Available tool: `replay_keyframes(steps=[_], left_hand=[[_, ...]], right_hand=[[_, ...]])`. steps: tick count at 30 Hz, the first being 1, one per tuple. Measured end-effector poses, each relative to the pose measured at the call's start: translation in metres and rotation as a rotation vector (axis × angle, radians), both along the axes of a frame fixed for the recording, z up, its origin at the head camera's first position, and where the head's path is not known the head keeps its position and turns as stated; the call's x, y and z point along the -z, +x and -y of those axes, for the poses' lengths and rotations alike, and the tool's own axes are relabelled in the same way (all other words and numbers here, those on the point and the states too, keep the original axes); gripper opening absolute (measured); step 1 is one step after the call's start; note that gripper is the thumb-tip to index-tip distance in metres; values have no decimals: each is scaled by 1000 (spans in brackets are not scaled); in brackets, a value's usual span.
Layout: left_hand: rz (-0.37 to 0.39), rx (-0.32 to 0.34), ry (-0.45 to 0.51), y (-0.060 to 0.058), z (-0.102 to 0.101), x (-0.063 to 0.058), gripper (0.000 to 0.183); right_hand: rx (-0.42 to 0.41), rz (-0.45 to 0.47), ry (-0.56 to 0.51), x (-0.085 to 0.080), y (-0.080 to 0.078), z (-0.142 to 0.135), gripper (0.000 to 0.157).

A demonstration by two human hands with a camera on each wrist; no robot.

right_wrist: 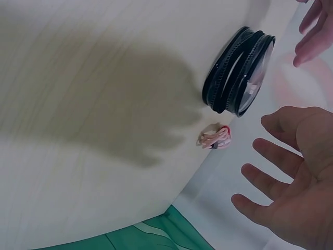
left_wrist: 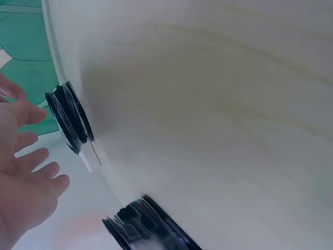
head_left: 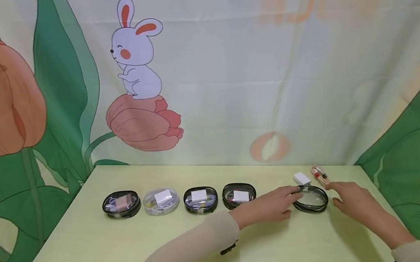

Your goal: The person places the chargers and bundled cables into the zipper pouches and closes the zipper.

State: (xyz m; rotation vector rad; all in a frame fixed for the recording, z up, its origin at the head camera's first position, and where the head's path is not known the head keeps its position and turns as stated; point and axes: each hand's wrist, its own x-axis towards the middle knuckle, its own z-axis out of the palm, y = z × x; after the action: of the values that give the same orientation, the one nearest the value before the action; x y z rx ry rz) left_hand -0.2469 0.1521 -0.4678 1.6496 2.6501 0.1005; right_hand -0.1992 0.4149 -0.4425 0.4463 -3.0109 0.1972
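Note:
An oval clear zip pouch with a black rim (head_left: 310, 207) lies toward the table's back right, no contents visible through its top. My left hand (head_left: 268, 205) reaches to its left side, fingertips over the rim, fingers loosely extended. On the other side is my right hand (head_left: 356, 201), its fingers spread apart in the right wrist view and holding nothing. Just behind the pouch sits a white charger block (head_left: 301, 179). A bundled pink cable (head_left: 319, 175) with a red tie lies beside it, near the right fingertips. The left wrist view shows the left hand (left_wrist: 26, 156) with nothing in it.
Left of the hands stands a row of similar pouches: one with a black rim (head_left: 240, 187), another black one (head_left: 200, 206), a clear-edged one (head_left: 160, 209), and a black one (head_left: 121, 212) at the far left. A printed curtain (head_left: 217, 86) hangs behind the table (head_left: 112, 246).

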Motion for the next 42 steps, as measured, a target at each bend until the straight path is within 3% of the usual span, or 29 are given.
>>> replay_keyframes(steps=[8,16,23,28,34,39,42], left_hand=[[-62,14,-152,-6,-24,7,59],[13,-27,-146,-4,-24,10,50],[-126,25,-134,-2,-22,10,43],[-155,67,-110,-2,-25,6,48],[-107,104,-156,-6,-27,11,62],[-37,99,-178,-10,-23,17,64],[-60,102,-175,-10,-22,19,61]], right_hand=[[30,41,-12,9,-4,-10,28],[50,92,-16,18,-11,-15,27],[68,110,-11,21,-13,-14,27],[51,91,-24,23,-13,-14,26],[47,91,-27,27,-15,-15,26],[30,86,-37,31,-17,-15,26],[5,73,-41,35,-17,-14,26]])
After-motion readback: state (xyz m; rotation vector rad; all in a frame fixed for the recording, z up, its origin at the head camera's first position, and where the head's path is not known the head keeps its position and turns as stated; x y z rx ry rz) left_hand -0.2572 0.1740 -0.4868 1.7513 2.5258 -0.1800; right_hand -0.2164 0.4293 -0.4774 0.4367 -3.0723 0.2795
